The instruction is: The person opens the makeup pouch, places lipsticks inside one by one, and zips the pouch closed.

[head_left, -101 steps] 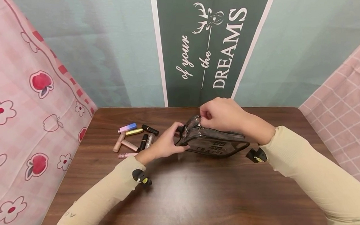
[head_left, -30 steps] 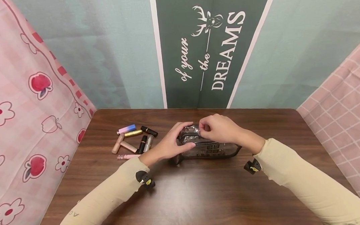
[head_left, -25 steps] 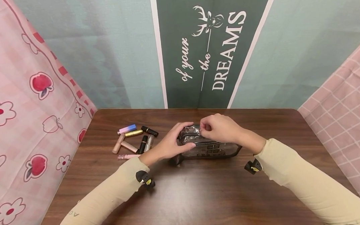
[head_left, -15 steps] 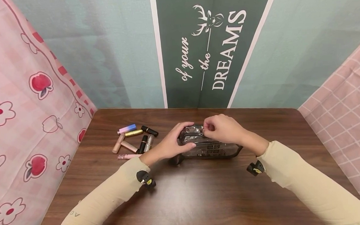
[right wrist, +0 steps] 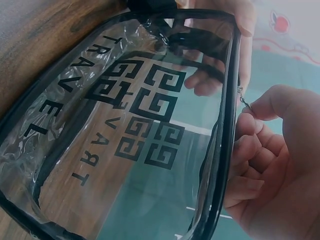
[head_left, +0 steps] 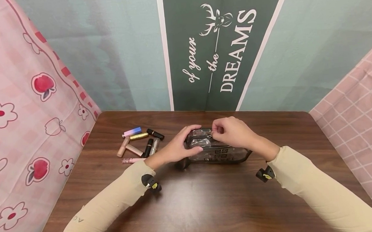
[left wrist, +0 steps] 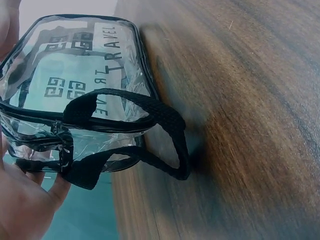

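Two pale sleeves [head_left: 114, 198] reach in over the near edge of the desk [head_left: 208, 205], and here's the black strap [left wrist: 172, 122], looped at the bag's left end. Then the clear bag [head_left: 217, 156] itself, resting past the middle of the desk towards the far edge, its long axis running left to right, about in line with that edge. The left hand [head_left: 176, 146] has the left end: thumb on the near side, fingers round the far side. And the right hand [head_left: 233, 131]? Pinching the zip pull [right wrist: 244, 100] between thumb and finger, on the bag's top, nearer the pull than the left. Key line here: the zip runs lengthwise, the bag's body sits below that pinch, and its right part stretches away under the right wrist. How far the zip is undone, can't tell. Over towards the far left corner, a loose cluster of small tubes [head_left: 148, 147].
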The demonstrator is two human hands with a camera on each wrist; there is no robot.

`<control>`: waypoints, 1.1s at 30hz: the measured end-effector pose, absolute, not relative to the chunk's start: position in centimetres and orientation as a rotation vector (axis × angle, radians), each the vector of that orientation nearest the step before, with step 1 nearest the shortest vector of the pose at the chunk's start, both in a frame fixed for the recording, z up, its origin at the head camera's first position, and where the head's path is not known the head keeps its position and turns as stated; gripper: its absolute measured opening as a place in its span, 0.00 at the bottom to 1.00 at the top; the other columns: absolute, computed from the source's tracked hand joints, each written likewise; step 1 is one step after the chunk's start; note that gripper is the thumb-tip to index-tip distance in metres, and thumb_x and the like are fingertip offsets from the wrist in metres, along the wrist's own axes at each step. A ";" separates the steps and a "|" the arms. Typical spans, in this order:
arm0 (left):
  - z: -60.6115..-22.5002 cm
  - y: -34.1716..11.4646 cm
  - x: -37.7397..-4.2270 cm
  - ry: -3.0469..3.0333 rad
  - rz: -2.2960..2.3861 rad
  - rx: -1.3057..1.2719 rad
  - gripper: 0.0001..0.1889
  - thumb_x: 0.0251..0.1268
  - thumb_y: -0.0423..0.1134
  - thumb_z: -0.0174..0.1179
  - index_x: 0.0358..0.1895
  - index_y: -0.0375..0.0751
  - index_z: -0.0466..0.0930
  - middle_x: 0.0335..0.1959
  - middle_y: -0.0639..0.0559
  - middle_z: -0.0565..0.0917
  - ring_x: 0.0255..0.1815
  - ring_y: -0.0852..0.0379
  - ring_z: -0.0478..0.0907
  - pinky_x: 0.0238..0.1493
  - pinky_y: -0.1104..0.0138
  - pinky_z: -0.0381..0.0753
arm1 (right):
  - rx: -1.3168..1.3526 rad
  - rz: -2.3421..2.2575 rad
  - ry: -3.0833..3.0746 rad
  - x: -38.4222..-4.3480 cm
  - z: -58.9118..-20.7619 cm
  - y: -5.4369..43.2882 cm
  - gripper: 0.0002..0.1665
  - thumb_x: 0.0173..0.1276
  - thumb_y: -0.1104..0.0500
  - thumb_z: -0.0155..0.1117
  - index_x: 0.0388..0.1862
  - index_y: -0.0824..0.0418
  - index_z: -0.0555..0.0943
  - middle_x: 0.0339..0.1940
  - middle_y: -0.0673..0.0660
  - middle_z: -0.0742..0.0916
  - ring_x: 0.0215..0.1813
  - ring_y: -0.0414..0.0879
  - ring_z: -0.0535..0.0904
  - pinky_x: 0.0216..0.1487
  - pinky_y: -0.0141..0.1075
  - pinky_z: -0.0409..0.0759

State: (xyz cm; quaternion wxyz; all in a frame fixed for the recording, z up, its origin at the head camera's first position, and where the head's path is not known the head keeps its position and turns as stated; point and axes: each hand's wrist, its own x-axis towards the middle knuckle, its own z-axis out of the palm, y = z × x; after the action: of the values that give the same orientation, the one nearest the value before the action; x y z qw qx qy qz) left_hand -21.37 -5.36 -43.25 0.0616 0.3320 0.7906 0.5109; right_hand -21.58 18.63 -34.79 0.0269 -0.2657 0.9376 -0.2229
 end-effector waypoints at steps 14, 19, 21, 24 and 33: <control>-43.2 -5.3 -21.4 2.379 1.534 0.983 0.39 0.63 0.39 0.72 0.75 0.47 0.63 0.68 0.44 0.70 0.65 0.51 0.71 0.66 0.56 0.71 | -0.767 -0.652 2.901 -21.5 -34.6 20.0 0.07 0.62 0.62 0.64 0.25 0.51 0.78 0.17 0.45 0.76 0.22 0.41 0.71 0.23 0.37 0.65; -43.1 -5.4 -21.3 2.372 1.540 0.979 0.39 0.63 0.38 0.72 0.75 0.42 0.62 0.68 0.44 0.70 0.64 0.51 0.72 0.66 0.56 0.72 | -0.749 -0.624 2.886 -21.5 -34.3 20.5 0.07 0.62 0.61 0.64 0.25 0.51 0.78 0.16 0.45 0.76 0.21 0.41 0.70 0.23 0.38 0.65; -43.0 -5.4 -21.4 2.371 1.541 0.981 0.40 0.63 0.38 0.72 0.75 0.40 0.62 0.68 0.43 0.70 0.63 0.51 0.72 0.66 0.56 0.72 | -0.743 -0.620 2.878 -21.5 -34.0 20.8 0.07 0.62 0.61 0.63 0.25 0.51 0.78 0.16 0.45 0.75 0.21 0.41 0.70 0.23 0.38 0.64; -43.0 -5.4 -21.4 2.373 1.532 0.981 0.39 0.63 0.39 0.72 0.75 0.42 0.62 0.68 0.44 0.70 0.63 0.52 0.72 0.66 0.57 0.72 | -0.742 -0.608 2.872 -21.6 -33.8 21.4 0.08 0.62 0.61 0.62 0.25 0.51 0.78 0.16 0.45 0.75 0.21 0.41 0.70 0.24 0.38 0.65; -43.1 -5.4 -21.4 2.373 1.541 1.002 0.39 0.63 0.38 0.72 0.75 0.44 0.63 0.68 0.44 0.71 0.63 0.52 0.73 0.65 0.57 0.73 | -0.719 -0.600 2.847 -21.3 -33.5 23.2 0.08 0.65 0.62 0.60 0.26 0.52 0.78 0.17 0.45 0.74 0.21 0.41 0.68 0.27 0.38 0.66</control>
State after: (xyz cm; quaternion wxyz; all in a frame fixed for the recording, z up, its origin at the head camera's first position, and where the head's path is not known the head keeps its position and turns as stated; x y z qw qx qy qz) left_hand -21.37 -5.40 -43.10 0.0699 0.3331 0.7886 0.5121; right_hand -21.33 23.19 -33.53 0.0722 -0.2393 0.9475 -0.1995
